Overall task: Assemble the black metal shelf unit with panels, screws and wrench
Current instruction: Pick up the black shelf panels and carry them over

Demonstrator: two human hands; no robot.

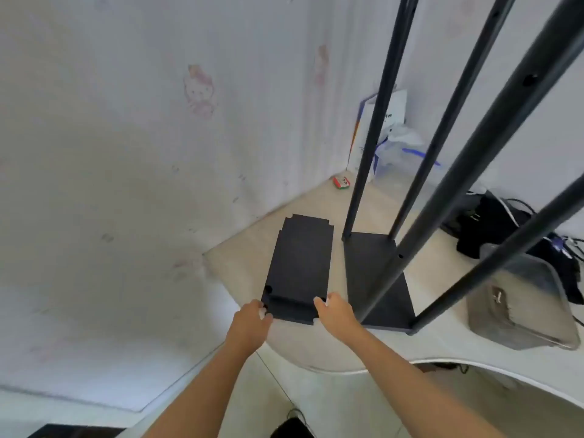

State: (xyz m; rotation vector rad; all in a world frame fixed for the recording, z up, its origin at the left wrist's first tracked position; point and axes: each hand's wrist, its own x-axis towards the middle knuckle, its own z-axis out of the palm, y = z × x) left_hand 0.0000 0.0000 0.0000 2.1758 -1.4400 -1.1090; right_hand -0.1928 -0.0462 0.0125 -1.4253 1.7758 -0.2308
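A loose black shelf panel with notched corners lies flat on the pale table, its near edge toward me. My left hand grips the panel's near left corner. At the near right corner my right hand grips the edge. To the right stands the partly built shelf unit: a black base panel with several tall black posts rising from its corners. No screws or wrench show.
A grey lidded box sits on the table right of the frame, with black items and cables behind it. White bags and a small red-green packet lie in the far corner. Patterned walls close in left and behind.
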